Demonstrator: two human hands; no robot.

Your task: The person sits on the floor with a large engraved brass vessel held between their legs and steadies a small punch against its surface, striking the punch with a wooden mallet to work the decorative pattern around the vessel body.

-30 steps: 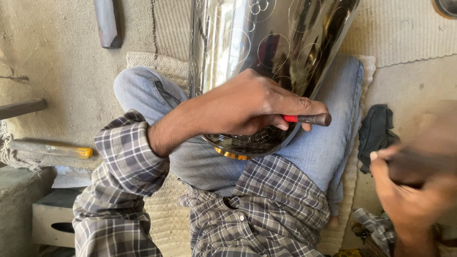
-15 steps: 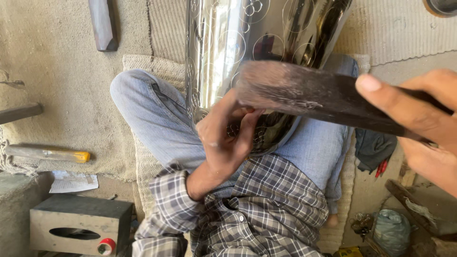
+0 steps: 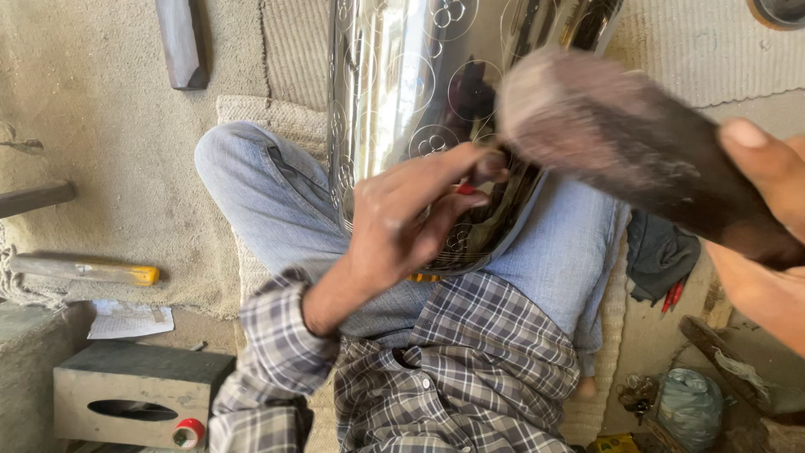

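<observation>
A large shiny metal vessel [image 3: 402,92], engraved with circle patterns, lies across my lap between my jeans-clad legs. My left hand [image 3: 411,214] rests on its side and pinches a small chisel [image 3: 482,172] with a red band against the metal. My right hand [image 3: 767,226] grips the handle of a dark wooden mallet [image 3: 604,126], whose round head sits right at the chisel's end. Checked shirt sleeves cover my forearms.
A woven mat [image 3: 289,50] lies under me on the sandy floor. A yellow-handled tool [image 3: 92,270] and a dark bar [image 3: 180,42] lie at the left, with a grey box [image 3: 126,390] nearby. A dark cloth [image 3: 658,256] and red-handled tools [image 3: 671,295] sit at the right.
My right hand has brought the mallet down from the right until its head meets the chisel. My left hand has shifted the chisel slightly on the vessel.
</observation>
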